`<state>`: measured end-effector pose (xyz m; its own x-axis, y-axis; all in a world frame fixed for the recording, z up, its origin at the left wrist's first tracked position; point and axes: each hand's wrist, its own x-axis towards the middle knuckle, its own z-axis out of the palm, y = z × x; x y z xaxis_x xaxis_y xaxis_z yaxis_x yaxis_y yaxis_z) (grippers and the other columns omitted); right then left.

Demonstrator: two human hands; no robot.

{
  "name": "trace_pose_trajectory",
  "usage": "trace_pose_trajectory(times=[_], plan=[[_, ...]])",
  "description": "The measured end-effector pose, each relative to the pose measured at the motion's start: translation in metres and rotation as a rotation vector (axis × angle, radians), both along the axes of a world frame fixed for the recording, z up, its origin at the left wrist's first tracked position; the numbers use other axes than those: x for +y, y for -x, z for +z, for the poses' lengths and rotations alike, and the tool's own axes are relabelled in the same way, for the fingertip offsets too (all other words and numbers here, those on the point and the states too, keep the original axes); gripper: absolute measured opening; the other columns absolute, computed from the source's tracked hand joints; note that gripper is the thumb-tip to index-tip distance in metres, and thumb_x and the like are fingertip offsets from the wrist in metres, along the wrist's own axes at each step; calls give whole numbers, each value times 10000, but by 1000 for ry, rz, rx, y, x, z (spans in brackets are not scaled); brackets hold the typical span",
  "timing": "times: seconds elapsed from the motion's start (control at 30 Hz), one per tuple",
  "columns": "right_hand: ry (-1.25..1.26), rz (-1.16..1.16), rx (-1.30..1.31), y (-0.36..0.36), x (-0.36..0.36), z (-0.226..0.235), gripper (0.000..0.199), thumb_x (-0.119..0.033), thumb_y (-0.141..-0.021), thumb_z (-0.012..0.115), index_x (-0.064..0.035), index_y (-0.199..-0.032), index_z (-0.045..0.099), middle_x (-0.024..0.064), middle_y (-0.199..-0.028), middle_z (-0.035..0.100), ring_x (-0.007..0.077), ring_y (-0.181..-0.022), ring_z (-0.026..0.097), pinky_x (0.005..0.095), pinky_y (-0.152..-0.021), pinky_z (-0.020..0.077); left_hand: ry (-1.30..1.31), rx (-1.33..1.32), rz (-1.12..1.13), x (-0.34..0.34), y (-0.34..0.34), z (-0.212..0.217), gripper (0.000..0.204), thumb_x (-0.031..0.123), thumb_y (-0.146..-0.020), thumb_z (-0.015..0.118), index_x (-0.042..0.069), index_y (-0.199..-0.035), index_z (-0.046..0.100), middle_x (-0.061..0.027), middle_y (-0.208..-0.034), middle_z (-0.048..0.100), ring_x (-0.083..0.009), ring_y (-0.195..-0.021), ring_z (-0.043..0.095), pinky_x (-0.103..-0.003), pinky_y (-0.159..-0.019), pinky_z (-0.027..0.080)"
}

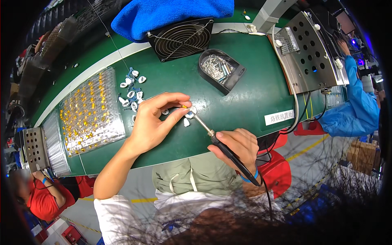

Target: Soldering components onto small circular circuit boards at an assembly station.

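We see left hand (153, 122) fingers (181, 98) pinched shut on small white part (190, 112), just right of clear tray (90, 112). Right hand (237, 147) wrapped tight around soldering iron (228, 153), tip touching part, above green bench (245, 94).

The scene is viewed from a single head-worn fisheye camera, aimed steeply downward and slightly forward over the green workbench (245, 98). The bench is seen close, its straight edges bent toward the dark rim. The black fan (180, 38) is placed at the bench's far side, near the top centre, while the wearer's lap is caught below the bench's near edge.
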<state>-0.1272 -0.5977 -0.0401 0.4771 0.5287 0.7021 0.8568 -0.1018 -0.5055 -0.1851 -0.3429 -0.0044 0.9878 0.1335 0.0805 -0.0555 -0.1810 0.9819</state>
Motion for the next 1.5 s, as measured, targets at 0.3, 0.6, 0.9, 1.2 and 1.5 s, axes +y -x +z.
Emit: trace_pose_trajectory(times=[0.3,0.6,0.9,1.2,1.5], plan=[[-8,-23,7,1,-4,0,450,-207,-795,944,-9,-1122,707,134,-881,748,270,-652,681,365,-603,550,-9,-7,0,0,0,-1,267,-22,-984,732,-50,-1248,707,-146,-1145,751,-204,-1092,738,-341,-1014,588],[-42,-4,112,-1,-7,4,421,-189,-816,931,19,-1112,715,155,-851,741,284,-637,688,359,-581,547,-85,-46,9,-2,0,0,305,-48,-929,728,-33,-1233,715,-144,-1143,792,-198,-1081,759,-330,-988,586],[-22,24,97,-3,-4,8,435,-164,-783,944,22,-1107,721,143,-839,740,278,-636,691,352,-579,540,-213,-76,-28,-2,2,3,394,-111,-895,734,-32,-1276,669,-158,-1160,787,-231,-1118,760,-335,-1031,579],[-20,30,135,-4,-7,10,430,-146,-800,932,33,-1121,709,151,-816,727,276,-625,688,352,-557,529,-61,-18,-17,-2,2,3,327,-70,-943,695,-55,-1270,681,-162,-1176,790,-222,-1137,757,-337,-1017,584],[-11,85,192,-10,-9,15,442,-134,-793,931,35,-1134,708,156,-819,733,273,-643,704,349,-558,522,-59,-18,-34,-1,2,0,328,-70,-953,693,-53,-1280,668,-170,-1191,780,-219,-1162,742,-335,-1034,571]])
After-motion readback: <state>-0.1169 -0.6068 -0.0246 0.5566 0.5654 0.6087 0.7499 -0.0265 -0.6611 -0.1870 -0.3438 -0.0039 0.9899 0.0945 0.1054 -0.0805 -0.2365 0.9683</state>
